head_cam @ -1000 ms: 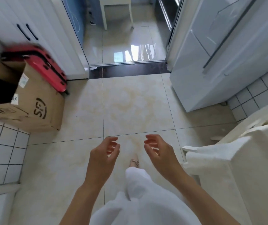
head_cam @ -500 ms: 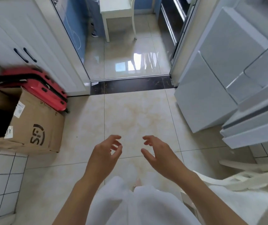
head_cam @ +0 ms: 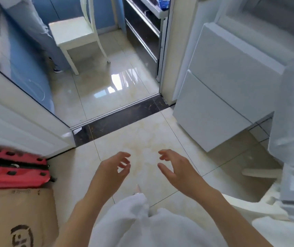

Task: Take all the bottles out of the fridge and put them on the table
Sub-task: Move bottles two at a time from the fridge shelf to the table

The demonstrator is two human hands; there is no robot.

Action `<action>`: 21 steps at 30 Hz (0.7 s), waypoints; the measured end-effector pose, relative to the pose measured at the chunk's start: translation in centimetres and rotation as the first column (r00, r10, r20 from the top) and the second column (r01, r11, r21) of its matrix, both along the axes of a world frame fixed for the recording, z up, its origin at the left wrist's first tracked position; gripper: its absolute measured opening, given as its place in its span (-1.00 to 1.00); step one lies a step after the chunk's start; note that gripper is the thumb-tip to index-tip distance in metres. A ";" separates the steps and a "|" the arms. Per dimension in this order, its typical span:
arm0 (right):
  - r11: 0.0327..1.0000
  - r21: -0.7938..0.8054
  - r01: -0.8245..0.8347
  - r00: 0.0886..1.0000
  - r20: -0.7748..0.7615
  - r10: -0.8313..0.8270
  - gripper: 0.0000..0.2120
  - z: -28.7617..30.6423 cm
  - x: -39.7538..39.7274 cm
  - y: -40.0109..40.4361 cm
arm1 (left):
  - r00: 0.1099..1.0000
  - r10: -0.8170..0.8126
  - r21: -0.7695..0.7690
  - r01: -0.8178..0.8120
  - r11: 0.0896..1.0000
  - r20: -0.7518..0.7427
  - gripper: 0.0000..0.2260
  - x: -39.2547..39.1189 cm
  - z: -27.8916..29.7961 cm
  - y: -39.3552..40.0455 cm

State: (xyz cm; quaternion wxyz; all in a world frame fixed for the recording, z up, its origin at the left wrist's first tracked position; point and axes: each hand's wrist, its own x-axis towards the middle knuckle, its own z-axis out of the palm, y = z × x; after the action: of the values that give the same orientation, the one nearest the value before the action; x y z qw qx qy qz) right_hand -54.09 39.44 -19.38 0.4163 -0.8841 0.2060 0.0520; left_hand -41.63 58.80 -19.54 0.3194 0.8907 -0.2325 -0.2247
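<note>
I hold both hands empty above the floor tiles, left hand and right hand, each grip spread. The fridge, doors closed, stands ahead-right, nearer my right hand. No bottles visible.

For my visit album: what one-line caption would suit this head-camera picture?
Both empty hands, left hand and right hand, held open over the tiled floor, closed fridge on the right.

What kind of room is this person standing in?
Most likely a home kitchen or utility area: a pale fridge stands at right, the floor is glossy tile, and a doorway opens onto a room with a white chair.
</note>
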 end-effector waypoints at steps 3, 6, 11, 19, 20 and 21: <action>0.996 -0.004 0.094 0.996 0.003 -0.094 -0.64 0.8 3.4 -1.1 | 0.994 -0.113 -0.021 0.113 0.993 0.016 -0.74 6.2 1.1 -2.7; 0.981 0.010 0.195 0.981 0.008 -0.195 -0.62 1.4 6.0 -2.8 | 0.979 -0.200 -0.046 0.202 0.978 0.030 -0.74 10.9 1.8 -6.1; 0.920 0.027 0.390 0.921 0.004 -0.391 -0.62 2.1 9.0 -6.8 | 0.955 -0.297 -0.149 0.294 0.944 0.000 -0.72 14.8 1.9 -12.7; 0.738 -0.005 0.675 0.732 0.129 -0.669 -0.66 3.9 12.9 -16.7 | 0.917 -0.398 -0.259 0.380 0.888 -0.021 -0.60 18.9 1.9 -26.6; 0.707 0.006 0.707 0.698 0.155 -0.699 -0.67 4.4 13.3 -18.2 | 0.911 -0.413 -0.267 0.396 0.878 -0.007 -0.59 19.3 2.2 -28.9; 0.674 0.024 0.738 0.660 0.184 -0.729 -0.68 4.9 13.6 -19.4 | 0.906 -0.424 -0.276 0.410 0.870 0.009 -0.59 19.6 2.7 -30.8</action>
State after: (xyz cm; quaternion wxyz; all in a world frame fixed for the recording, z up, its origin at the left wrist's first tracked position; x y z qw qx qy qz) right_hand -40.44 20.04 -14.49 0.3949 -0.7378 0.5078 -0.2045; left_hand -22.00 27.97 -16.85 0.3881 0.7613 -0.4394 -0.2771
